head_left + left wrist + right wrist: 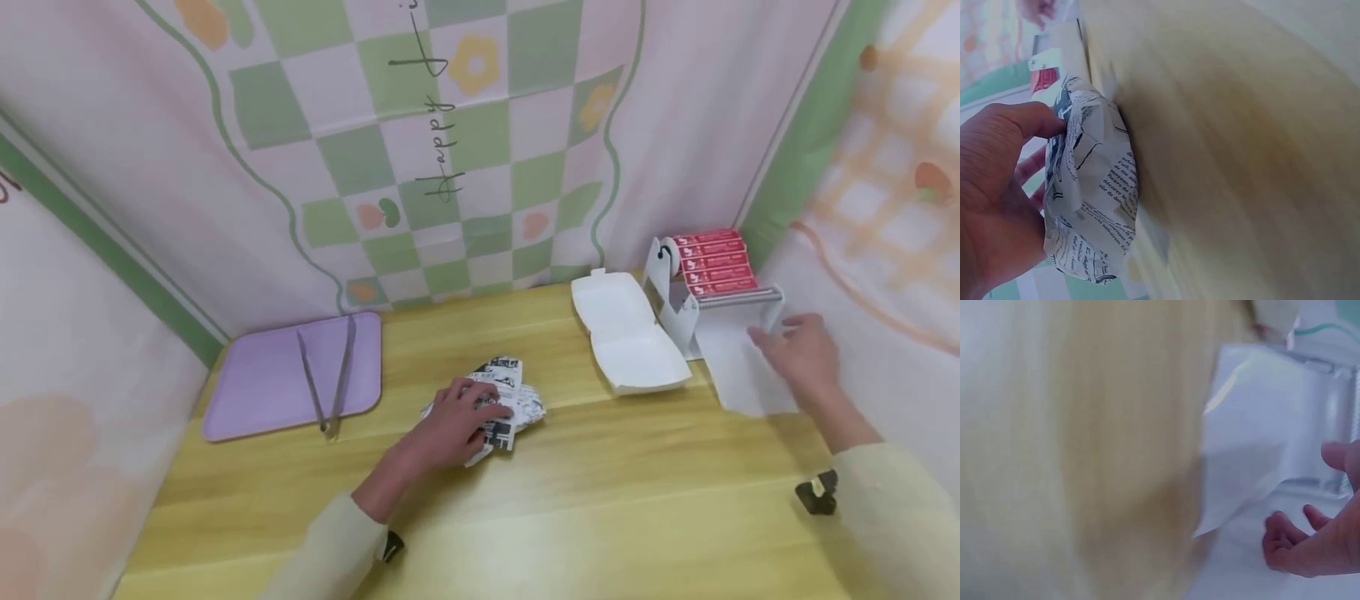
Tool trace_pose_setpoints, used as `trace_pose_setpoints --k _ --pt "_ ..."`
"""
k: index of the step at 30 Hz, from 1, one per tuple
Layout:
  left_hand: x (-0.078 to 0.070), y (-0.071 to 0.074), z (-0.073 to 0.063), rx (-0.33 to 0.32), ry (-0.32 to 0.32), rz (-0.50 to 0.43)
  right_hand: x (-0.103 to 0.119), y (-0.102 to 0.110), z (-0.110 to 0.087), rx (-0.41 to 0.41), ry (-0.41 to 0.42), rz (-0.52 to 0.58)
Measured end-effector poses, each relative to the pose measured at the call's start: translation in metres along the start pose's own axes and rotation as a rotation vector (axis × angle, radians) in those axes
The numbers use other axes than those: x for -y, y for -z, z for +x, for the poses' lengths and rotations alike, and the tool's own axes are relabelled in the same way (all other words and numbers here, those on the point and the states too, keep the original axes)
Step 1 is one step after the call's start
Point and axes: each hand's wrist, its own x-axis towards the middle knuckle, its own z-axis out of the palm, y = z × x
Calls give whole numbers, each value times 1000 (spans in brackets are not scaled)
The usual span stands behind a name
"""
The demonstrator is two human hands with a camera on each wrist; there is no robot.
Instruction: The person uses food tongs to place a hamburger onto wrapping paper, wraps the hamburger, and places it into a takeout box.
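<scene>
In the head view my left hand (pixel 450 425) lies over a wrapped packet (pixel 504 412) in newspaper-print paper on the table. The left wrist view shows the thumb touching the crumpled printed paper (pixel 1100 187), with the other fingers partly hidden behind it. At the right, my right hand (pixel 806 358) hovers beside a label dispenser (pixel 678 321) with a roll of red stickers (pixel 716 262). A white paper strip (pixel 742 367) comes down from its metal bar onto the table. In the right wrist view that strip (pixel 1247 437) lies near my loosely bent fingers (pixel 1285 540), which hold nothing.
An opened white clamshell box (pixel 633 337) stands left of the dispenser. Metal tongs (pixel 341 379) lie across a purple tray (pixel 255 375) at the left. Patterned curtains (pixel 450 167) enclose the wooden table (pixel 562 508) at the back and sides.
</scene>
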Motion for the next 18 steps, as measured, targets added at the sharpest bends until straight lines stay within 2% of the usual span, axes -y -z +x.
trace_pose_setpoints --k 4,9,12,18 --pt "-1 -4 -4 -45 -17 -9 -32 0 7 174 -34 -29" --pt "-2 -4 -4 -61 -4 -22 -52 5 9 292 -14 3" --pt "-1 -4 -7 -60 7 -29 -53 12 3 313 -14 31" --pt "-1 -3 -9 -66 14 -35 -44 21 -9 291 3 30"
